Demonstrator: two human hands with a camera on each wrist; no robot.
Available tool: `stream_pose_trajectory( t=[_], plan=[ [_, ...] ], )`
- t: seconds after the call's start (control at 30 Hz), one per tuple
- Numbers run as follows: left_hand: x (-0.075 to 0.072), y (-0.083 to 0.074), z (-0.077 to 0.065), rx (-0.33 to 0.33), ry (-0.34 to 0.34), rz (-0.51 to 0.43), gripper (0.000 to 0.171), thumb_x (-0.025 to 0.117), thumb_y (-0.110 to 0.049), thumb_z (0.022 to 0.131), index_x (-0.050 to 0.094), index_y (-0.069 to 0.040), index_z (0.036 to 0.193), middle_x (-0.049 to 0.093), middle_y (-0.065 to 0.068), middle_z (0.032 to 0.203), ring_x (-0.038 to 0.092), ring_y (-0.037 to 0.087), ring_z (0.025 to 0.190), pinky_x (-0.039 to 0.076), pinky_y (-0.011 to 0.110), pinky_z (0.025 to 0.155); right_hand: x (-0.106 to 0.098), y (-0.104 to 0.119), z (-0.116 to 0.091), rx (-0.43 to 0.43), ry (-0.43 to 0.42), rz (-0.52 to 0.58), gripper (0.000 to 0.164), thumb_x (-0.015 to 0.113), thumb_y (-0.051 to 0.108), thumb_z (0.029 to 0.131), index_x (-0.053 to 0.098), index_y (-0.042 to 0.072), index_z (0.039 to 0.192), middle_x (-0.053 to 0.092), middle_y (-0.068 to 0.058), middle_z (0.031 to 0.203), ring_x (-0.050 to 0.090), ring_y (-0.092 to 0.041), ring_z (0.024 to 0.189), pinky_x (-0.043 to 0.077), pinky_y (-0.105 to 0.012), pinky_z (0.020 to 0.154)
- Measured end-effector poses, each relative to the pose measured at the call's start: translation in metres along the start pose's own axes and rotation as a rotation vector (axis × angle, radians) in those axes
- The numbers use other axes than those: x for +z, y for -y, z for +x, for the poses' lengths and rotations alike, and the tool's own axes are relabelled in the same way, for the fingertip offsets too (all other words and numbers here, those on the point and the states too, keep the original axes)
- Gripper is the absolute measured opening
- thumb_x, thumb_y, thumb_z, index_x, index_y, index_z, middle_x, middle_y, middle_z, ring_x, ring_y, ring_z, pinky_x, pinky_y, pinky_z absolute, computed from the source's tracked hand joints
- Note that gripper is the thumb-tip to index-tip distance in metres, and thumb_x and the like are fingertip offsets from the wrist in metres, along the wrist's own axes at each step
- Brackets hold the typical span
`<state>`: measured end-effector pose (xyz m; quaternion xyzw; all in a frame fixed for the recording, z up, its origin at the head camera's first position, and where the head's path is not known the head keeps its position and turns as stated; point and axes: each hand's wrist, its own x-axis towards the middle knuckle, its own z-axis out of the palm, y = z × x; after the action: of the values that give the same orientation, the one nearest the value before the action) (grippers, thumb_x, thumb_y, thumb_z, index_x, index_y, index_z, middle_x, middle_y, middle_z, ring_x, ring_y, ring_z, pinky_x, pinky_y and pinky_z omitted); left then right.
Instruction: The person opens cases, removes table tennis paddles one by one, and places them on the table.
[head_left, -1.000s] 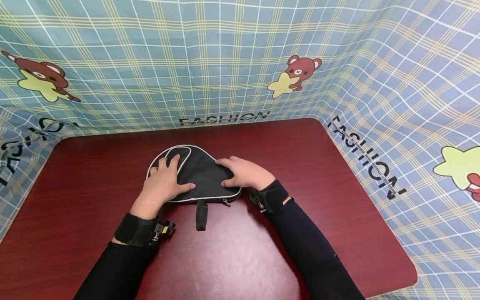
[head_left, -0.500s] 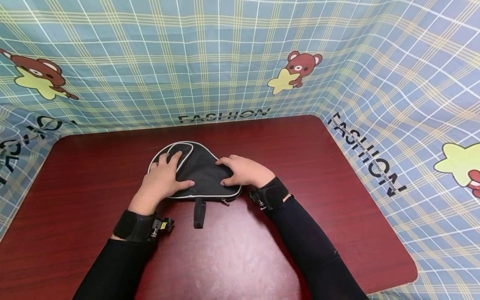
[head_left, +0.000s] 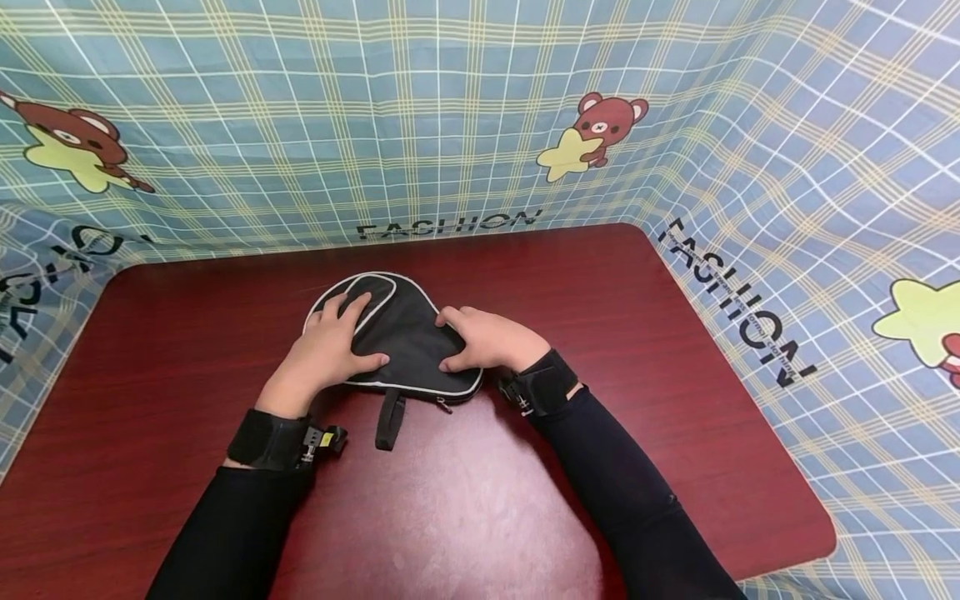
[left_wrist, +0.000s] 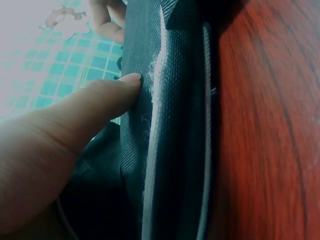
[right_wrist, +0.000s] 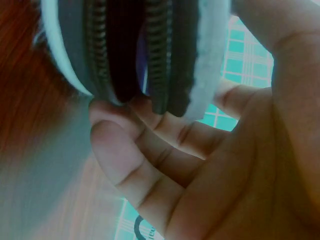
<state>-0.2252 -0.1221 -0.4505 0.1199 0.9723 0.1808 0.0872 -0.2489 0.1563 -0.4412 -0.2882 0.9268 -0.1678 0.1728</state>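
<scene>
A black table tennis paddle case with white piping lies on the table, its rounded pocket end at the far left and a short strap at its near edge. My left hand rests spread over the pocket end; in the left wrist view its thumb presses the top face near the piping. At the case's right end my right hand grips the edge, thumb on top. Zipper teeth stand apart there in the right wrist view, with the fingers under them. A zipper pull hangs at the near side.
The dark red table has rounded corners. Blue checked cloth with printed bears and lettering rises behind it and on both sides. Both wrists wear black straps with small camera mounts.
The case has turned slightly clockwise under both hands. Its strap has swung left and its pocket end has shifted away and to the right. The head view has tilted a little.
</scene>
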Motion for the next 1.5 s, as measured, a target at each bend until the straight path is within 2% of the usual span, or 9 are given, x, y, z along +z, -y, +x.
stream_pose_trajectory(
  t=[0.17, 0.37, 0.73, 0.97, 1.2, 1.5],
  plan=[
    [-0.002, 0.001, 0.005, 0.028, -0.001, -0.008, 0.106, 0.077, -0.049, 0.088, 0.015, -0.016, 0.167, 0.011, 0.029, 0.168, 0.014, 0.061, 0.15, 0.033, 0.074, 0.111, -0.002, 0.0, -0.002, 0.009, -0.009, -0.002, 0.066, 0.08, 0.043, 0.087, 0.05, 0.017, 0.14, 0.058, -0.009, 0.133, 0.061, -0.021, 0.113, 0.05, -0.039, 0.101],
    [-0.002, 0.005, 0.005, 0.053, 0.012, -0.041, 0.105, 0.079, -0.048, 0.087, 0.016, -0.02, 0.167, 0.013, 0.026, 0.169, 0.014, 0.06, 0.151, 0.037, 0.074, 0.108, 0.001, 0.001, -0.002, 0.004, -0.002, -0.041, 0.067, 0.08, 0.048, 0.085, 0.049, 0.017, 0.137, 0.061, -0.006, 0.128, 0.062, -0.02, 0.11, 0.05, -0.038, 0.099],
    [0.002, 0.011, 0.008, 0.093, -0.001, -0.049, 0.105, 0.079, -0.046, 0.086, 0.016, -0.024, 0.167, 0.014, 0.024, 0.17, 0.012, 0.058, 0.153, 0.035, 0.074, 0.11, 0.005, 0.003, -0.003, 0.017, -0.009, -0.039, 0.068, 0.081, 0.048, 0.084, 0.049, 0.016, 0.134, 0.061, -0.007, 0.126, 0.062, -0.02, 0.109, 0.051, -0.037, 0.099],
    [0.001, 0.014, 0.011, 0.131, -0.012, -0.047, 0.104, 0.081, -0.045, 0.085, 0.02, -0.022, 0.167, 0.016, 0.022, 0.17, 0.014, 0.057, 0.153, 0.033, 0.073, 0.112, 0.005, 0.006, -0.003, 0.022, -0.008, -0.042, 0.068, 0.082, 0.049, 0.083, 0.048, 0.015, 0.131, 0.061, -0.006, 0.123, 0.062, -0.019, 0.108, 0.05, -0.036, 0.098],
    [-0.003, 0.014, 0.011, 0.14, 0.002, -0.055, 0.102, 0.081, -0.043, 0.086, 0.021, -0.022, 0.166, 0.016, 0.022, 0.17, 0.015, 0.055, 0.153, 0.032, 0.072, 0.113, 0.005, 0.012, -0.003, 0.015, -0.002, -0.029, 0.068, 0.082, 0.047, 0.083, 0.047, 0.012, 0.13, 0.061, -0.008, 0.12, 0.062, -0.021, 0.106, 0.05, -0.036, 0.097],
    [-0.001, 0.014, 0.017, 0.165, -0.001, -0.084, 0.102, 0.082, -0.041, 0.085, 0.023, -0.023, 0.166, 0.015, 0.02, 0.17, 0.013, 0.05, 0.156, 0.031, 0.071, 0.115, 0.007, 0.013, -0.003, 0.035, -0.002, -0.047, 0.068, 0.082, 0.047, 0.084, 0.046, 0.012, 0.129, 0.062, -0.008, 0.117, 0.063, -0.02, 0.104, 0.051, -0.036, 0.095]
  ],
)
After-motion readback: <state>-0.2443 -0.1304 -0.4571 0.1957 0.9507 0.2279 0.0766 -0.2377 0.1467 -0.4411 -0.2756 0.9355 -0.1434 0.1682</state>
